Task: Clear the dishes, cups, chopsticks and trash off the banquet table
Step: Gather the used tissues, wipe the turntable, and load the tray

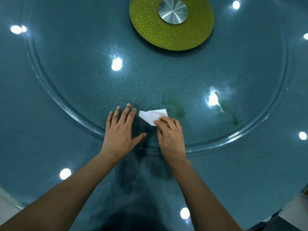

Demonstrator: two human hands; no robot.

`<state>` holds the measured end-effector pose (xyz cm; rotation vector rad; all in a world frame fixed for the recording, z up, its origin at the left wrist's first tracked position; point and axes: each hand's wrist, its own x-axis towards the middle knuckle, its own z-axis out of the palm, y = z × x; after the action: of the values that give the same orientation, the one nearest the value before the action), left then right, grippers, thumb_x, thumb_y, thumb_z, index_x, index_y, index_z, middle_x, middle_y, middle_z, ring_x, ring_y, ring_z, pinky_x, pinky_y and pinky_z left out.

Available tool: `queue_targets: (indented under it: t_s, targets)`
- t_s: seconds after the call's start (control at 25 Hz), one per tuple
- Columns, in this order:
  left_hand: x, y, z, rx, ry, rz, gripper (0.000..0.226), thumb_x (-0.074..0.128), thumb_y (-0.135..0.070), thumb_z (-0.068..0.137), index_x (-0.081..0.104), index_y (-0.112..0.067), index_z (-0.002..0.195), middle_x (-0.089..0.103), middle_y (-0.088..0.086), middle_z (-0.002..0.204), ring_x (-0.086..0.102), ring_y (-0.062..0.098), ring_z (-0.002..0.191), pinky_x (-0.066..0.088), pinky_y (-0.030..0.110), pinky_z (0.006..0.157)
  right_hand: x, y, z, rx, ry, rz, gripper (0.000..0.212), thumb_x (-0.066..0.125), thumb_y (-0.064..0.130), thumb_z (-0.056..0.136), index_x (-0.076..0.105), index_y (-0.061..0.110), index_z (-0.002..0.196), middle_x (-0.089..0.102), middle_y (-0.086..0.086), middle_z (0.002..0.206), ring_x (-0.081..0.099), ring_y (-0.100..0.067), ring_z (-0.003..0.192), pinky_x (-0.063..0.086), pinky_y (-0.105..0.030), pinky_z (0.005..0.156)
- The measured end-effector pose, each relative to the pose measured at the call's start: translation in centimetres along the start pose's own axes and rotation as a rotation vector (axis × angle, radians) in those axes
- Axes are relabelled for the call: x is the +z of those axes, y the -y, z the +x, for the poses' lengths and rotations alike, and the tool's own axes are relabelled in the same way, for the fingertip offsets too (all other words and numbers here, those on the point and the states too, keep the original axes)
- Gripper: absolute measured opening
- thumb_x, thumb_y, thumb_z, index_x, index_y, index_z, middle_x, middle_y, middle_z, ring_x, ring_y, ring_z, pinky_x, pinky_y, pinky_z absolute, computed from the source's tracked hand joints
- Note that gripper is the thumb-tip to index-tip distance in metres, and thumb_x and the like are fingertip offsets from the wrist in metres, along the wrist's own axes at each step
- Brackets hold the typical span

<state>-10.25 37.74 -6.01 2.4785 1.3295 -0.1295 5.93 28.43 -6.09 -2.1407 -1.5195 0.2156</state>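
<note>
Tissue (152,116) lies on glass turntable (70,104) near its front edge, w/ right hand (170,134) fingers curled, pinching its near corner. Left hand (120,129) rests flat beside it, fingers spread. Best: bunch it, wipe greenish smear (175,105) just beyond, lift. No writing visible on worktop (41,147).

The setting is looking like a restaurant or banquet dining room — a large round table (50,114) with a speckled teal top is filling nearly the whole view. A glass turntable (250,72) is lying on it, turning on a glittery green-gold disc (146,30) with a brushed metal hub (173,11) — and many ceiling spotlights are reflecting in the glossy surface.
</note>
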Motion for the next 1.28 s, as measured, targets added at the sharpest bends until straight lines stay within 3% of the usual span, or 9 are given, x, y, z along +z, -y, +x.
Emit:
queue_targets:
  t_s: [0.24,0.36,0.48,0.6,0.88,1.12,1.28]
  targets:
    - [-0.1,2.1,0.3,0.000,-0.014,-0.001,0.093,0.056,-0.070,0.084,0.031,-0.017,0.156,0.018,0.003,0.168,0.011,0.034,0.155,0.007,0.051,0.126,0.8,1.0,3.9,-0.020,0.089,-0.042,0.019,0.067,-0.009,0.084,0.073,0.005,0.095,0.069,-0.008,0.101,0.059,-0.033,0.087,0.053,-0.041,0.079]
    - [0.0,2.1,0.3,-0.016,-0.031,0.026,0.097,0.048,-0.077,0.084,0.027,-0.017,0.157,0.015,0.004,0.169,0.008,0.033,0.156,0.006,0.052,0.126,0.7,0.4,8.3,0.027,0.111,-0.086,0.022,0.061,-0.006,0.090,0.073,0.004,0.104,0.069,-0.012,0.107,0.057,-0.034,0.096,0.050,-0.044,0.082]
    - [0.1,2.2,0.5,-0.039,-0.041,0.012,0.099,0.049,-0.080,0.082,0.026,-0.018,0.157,0.013,0.002,0.169,0.006,0.032,0.156,0.005,0.052,0.126,0.9,-1.1,13.0,0.045,0.151,-0.147,0.030,0.054,-0.001,0.096,0.071,0.008,0.119,0.066,-0.009,0.119,0.054,-0.029,0.108,0.046,-0.036,0.090]
    - [0.1,2.6,0.6,-0.044,-0.047,0.002,0.100,0.048,-0.082,0.081,0.026,-0.019,0.156,0.011,-0.001,0.169,0.003,0.030,0.156,0.004,0.052,0.126,0.9,-1.9,14.9,0.028,0.172,-0.131,0.026,0.054,0.003,0.098,0.072,0.009,0.117,0.067,-0.008,0.117,0.055,-0.028,0.108,0.041,-0.030,0.088]
    - [0.0,3.2,0.7,-0.051,-0.062,-0.015,0.101,0.046,-0.083,0.079,0.026,-0.022,0.156,0.012,-0.002,0.169,0.003,0.027,0.156,0.005,0.050,0.126,-0.1,-2.2,10.4,0.118,0.129,0.036,0.021,0.061,0.001,0.092,0.075,0.003,0.107,0.070,-0.011,0.111,0.058,-0.030,0.103,0.046,-0.035,0.088]
    - [-0.3,3.2,0.7,-0.054,-0.077,-0.039,0.100,0.056,-0.079,0.079,0.030,-0.020,0.155,0.014,-0.002,0.169,0.004,0.027,0.156,0.006,0.051,0.126,-0.3,-0.5,2.9,0.176,-0.034,0.090,0.011,0.075,0.009,0.082,0.074,0.001,0.090,0.071,-0.011,0.098,0.062,-0.033,0.093,0.054,-0.043,0.086]
    - [-0.4,3.5,0.6,-0.052,-0.075,-0.050,0.100,0.052,-0.083,0.078,0.030,-0.022,0.155,0.013,-0.004,0.169,0.003,0.025,0.157,0.004,0.048,0.127,0.1,-0.1,1.6,0.162,-0.036,0.078,0.012,0.073,0.005,0.088,0.075,0.001,0.099,0.070,-0.012,0.108,0.062,-0.035,0.101,0.053,-0.046,0.092]
